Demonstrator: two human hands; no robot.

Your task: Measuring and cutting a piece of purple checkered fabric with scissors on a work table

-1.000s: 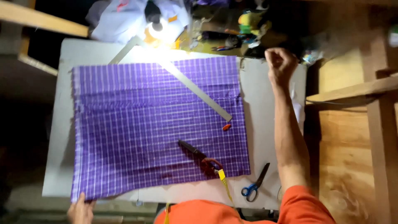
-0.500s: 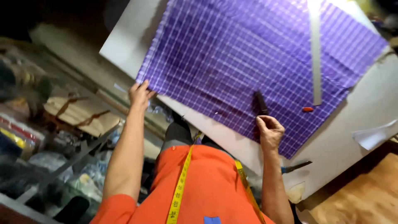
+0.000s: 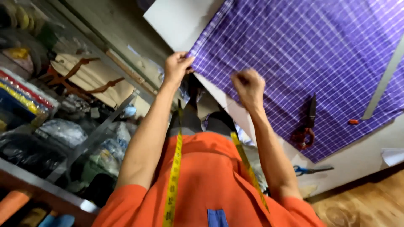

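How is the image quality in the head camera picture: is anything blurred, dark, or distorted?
In the head view, the right hand is smeared by motion blur, while the left hand at the corner of the purple checked fabric is sharper; the shelves on the left lie in dim shadow; the whole view is tilted, the table edge running diagonally; no strong glare shows.

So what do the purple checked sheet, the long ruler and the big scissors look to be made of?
Purple checked sheet: woven cloth, matte; its edge bends softly where the left hand grips it. Ruler: probably metal, flat, dull grey. Big scissors: dark metal blades, red handles, perhaps plastic.
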